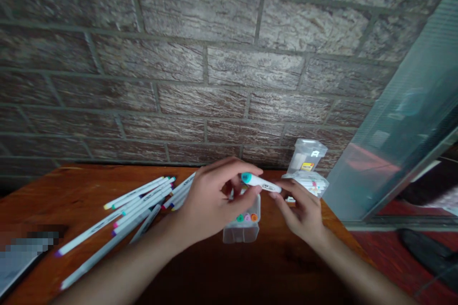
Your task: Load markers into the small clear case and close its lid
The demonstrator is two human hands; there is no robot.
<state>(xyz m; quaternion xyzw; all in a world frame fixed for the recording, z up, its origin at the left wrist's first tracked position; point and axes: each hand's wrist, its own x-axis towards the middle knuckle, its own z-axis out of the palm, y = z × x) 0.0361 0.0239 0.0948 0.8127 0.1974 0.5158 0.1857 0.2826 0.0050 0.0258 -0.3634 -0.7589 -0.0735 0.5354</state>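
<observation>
A white marker point(264, 184) with a teal end is held up slantwise between my two hands. My left hand point(209, 195) is curled at its teal end, thumb and forefinger closed about the barrel. On the other end, the thumb and fingertips of my right hand point(304, 207) pinch the marker. Below them stands a clear plastic case point(241, 234), partly hidden by my left hand. Green, pink and orange marker ends show inside it. Several loose white markers point(143, 198) with coloured ends lie left of my left forearm, some of them overlapping.
Behind my right hand stands another clear case point(315, 182) containing white markers, its tall lid point(309, 155) raised. The wooden table point(279, 262) meets a brick wall point(229, 66). A pixelated device point(21, 257) lies at the left edge. A glass panel point(379, 147) rises at right.
</observation>
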